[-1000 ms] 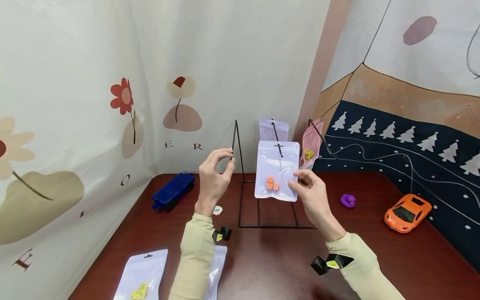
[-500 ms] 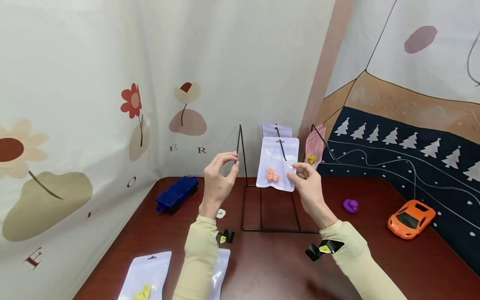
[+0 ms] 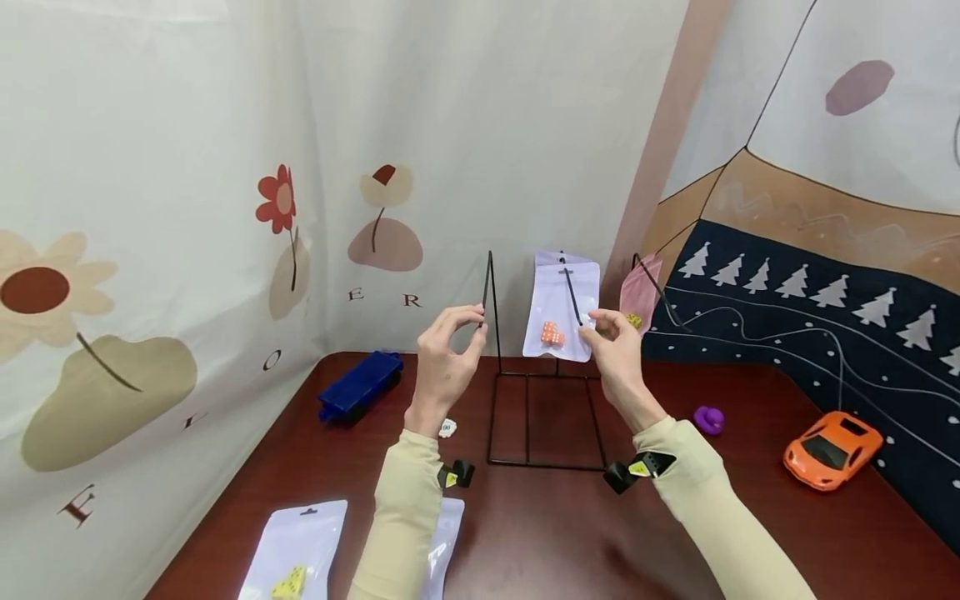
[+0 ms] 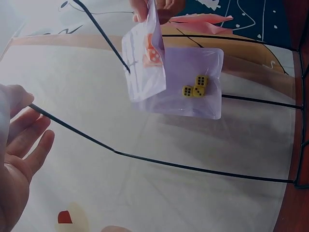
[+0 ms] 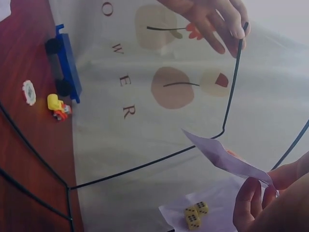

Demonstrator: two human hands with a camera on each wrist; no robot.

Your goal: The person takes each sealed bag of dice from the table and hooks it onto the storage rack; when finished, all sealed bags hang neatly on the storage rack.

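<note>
In the head view my left hand (image 3: 446, 354) pinches the tip of the left prong of a black wire display rack (image 3: 547, 466). That bent prong (image 4: 72, 127) runs away from my fingers in the left wrist view. My right hand (image 3: 618, 358) pinches the lower right edge of a pale purple zip bag (image 3: 542, 304) with orange dice (image 3: 551, 335) inside. The rack's middle prong passes through this bag's hang hole. Behind it on the same prong hangs another purple bag (image 4: 207, 63), holding yellow dice (image 4: 198, 91).
A pink bag (image 3: 637, 287) hangs on the right prong. On the table lie a blue toy wagon (image 3: 360, 385), a white chip (image 3: 447, 427), a purple duck (image 3: 708, 420) and an orange toy car (image 3: 834, 450). Two purple bags lie in front, one (image 3: 326, 533) with yellow dice.
My right hand has pushed the orange-dice bag back along the middle prong, so it now overlaps most of the rear bag. My left hand keeps its pinch on the left prong.
</note>
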